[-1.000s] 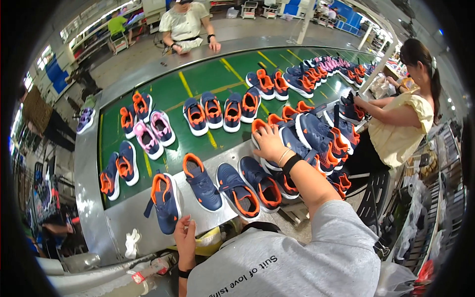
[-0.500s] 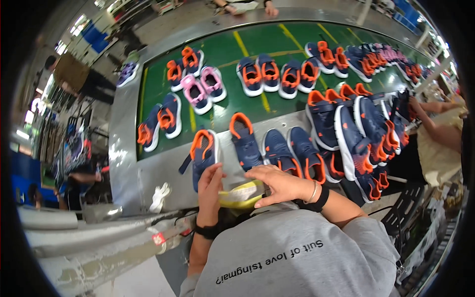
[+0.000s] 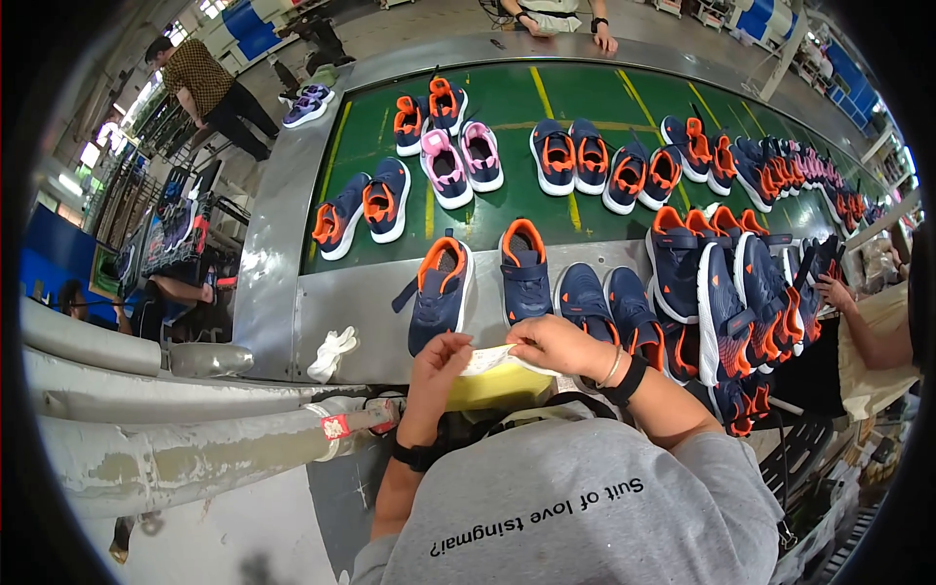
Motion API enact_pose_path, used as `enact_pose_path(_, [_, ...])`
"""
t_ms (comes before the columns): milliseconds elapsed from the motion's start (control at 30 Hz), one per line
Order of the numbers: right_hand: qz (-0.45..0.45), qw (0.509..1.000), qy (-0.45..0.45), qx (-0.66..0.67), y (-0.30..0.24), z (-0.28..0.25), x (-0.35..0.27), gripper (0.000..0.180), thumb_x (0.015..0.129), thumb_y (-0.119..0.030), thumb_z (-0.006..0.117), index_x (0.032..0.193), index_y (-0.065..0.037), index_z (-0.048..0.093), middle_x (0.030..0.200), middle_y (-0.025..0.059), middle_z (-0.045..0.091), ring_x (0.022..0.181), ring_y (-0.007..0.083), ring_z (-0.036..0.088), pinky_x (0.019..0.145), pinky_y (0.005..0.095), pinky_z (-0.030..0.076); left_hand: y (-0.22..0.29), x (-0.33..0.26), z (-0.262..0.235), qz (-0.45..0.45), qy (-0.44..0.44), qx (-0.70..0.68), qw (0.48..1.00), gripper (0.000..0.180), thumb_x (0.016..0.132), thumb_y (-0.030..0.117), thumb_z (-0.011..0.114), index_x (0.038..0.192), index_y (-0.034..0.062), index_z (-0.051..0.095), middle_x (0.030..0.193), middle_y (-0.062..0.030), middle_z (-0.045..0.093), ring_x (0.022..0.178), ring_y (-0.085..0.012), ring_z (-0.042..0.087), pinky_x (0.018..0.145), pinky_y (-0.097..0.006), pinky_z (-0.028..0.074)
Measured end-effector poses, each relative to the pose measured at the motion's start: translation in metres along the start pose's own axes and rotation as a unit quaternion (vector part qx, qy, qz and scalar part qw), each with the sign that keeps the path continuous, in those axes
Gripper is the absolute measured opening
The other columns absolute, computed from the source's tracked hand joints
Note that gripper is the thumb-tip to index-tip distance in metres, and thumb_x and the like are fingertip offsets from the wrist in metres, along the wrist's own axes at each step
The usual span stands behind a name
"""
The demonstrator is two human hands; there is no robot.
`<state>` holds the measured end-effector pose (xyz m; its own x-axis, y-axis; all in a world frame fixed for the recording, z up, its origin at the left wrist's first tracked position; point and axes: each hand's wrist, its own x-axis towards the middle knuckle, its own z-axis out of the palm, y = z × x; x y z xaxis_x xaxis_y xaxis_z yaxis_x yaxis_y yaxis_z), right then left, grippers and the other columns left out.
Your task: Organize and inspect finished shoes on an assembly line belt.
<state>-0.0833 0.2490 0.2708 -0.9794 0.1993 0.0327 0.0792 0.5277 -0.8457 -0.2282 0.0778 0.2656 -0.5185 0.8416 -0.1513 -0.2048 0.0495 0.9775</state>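
Observation:
Close to my body, my left hand (image 3: 438, 378) and my right hand (image 3: 567, 345) pinch a white strip (image 3: 489, 361), one at each end. A yellow sheet (image 3: 495, 388) hangs just below it; whether the two are one piece I cannot tell. Right beyond my left hand stands a navy sneaker (image 3: 439, 302) with orange lining, its strap sticking out to the left. A second navy sneaker (image 3: 525, 278) is beyond my right hand, its strap lying across. More navy and orange shoes (image 3: 588, 300) stand right of that one.
Navy-orange and pink sneakers (image 3: 446, 168) stand on the green belt (image 3: 507, 219). A shoe pile (image 3: 717, 283) crowds the right, beside a co-worker's hand (image 3: 835, 291). White crumpled material (image 3: 333, 353) lies on the metal edge. A pipe (image 3: 195, 463) runs at lower left.
The white strip now shows stretched between my fingers, with the yellow sheet spread below. My right hand has shifted slightly right. The view has turned left, so the shoes appear further right.

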Motion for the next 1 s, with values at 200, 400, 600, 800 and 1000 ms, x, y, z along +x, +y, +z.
enact_pose_path(200, [-0.043,0.996,0.014,-0.072,-0.005,-0.006,0.009,0.017,0.08,-0.018,0.058,0.088,-0.003,0.06,0.082,0.0142,0.06,0.081,0.0329,0.057,0.071,0.0394,0.045,-0.01,-0.003,0.0,-0.02,0.004,0.057,0.998,0.018,0.088,0.012,0.056,0.1,-0.0014,0.056,0.085,-0.0028,0.061,0.074,-0.0053,0.055,0.068,-0.019,0.043])
enact_pose_path(400, [-0.08,0.996,0.018,-0.045,-0.021,0.0,0.022,0.018,0.077,-0.015,0.061,0.091,-0.004,0.061,0.087,0.0117,0.059,0.087,0.0312,0.055,0.079,0.0378,0.042,-0.002,0.002,0.008,0.018,0.033,0.108,0.993,0.015,0.084,0.01,0.06,0.093,-0.0008,0.057,0.078,-0.0007,0.06,0.066,-0.0032,0.052,0.058,-0.017,0.04])
enact_pose_path(600, [-0.105,0.984,0.076,-0.122,-0.019,0.0,0.025,0.015,0.075,-0.017,0.062,0.086,-0.008,0.062,0.082,0.008,0.058,0.084,0.0281,0.055,0.077,0.0364,0.041,0.005,0.011,0.015,0.012,0.045,0.112,0.993,0.013,0.083,0.009,0.062,0.09,-0.0009,0.057,0.074,0.0008,0.059,0.063,-0.0013,0.049,0.055,-0.016,0.037])
enact_pose_path(800, [-0.129,0.976,0.131,-0.118,-0.015,-0.004,0.033,0.013,0.075,-0.018,0.061,0.084,-0.009,0.062,0.079,0.0067,0.057,0.081,0.0272,0.055,0.074,0.0372,0.042,0.014,0.023,0.018,0.015,0.05,0.156,0.986,0.013,0.083,0.009,0.062,0.089,-0.0016,0.057,0.072,0.0011,0.059,0.063,-0.0007,0.048,0.053,-0.015,0.036])
enact_pose_path(1000, [-0.176,0.955,0.15,-0.186,-0.003,-0.011,0.046,0.007,0.07,-0.014,0.058,0.073,-0.008,0.056,0.073,0.0065,0.052,0.075,0.0254,0.054,0.069,0.0355,0.042,0.019,0.039,0.021,-0.009,0.065,0.135,0.989,0.012,0.086,0.009,0.057,0.092,-0.002,0.057,0.075,0.0007,0.06,0.067,-0.0016,0.051,0.058,-0.015,0.038])
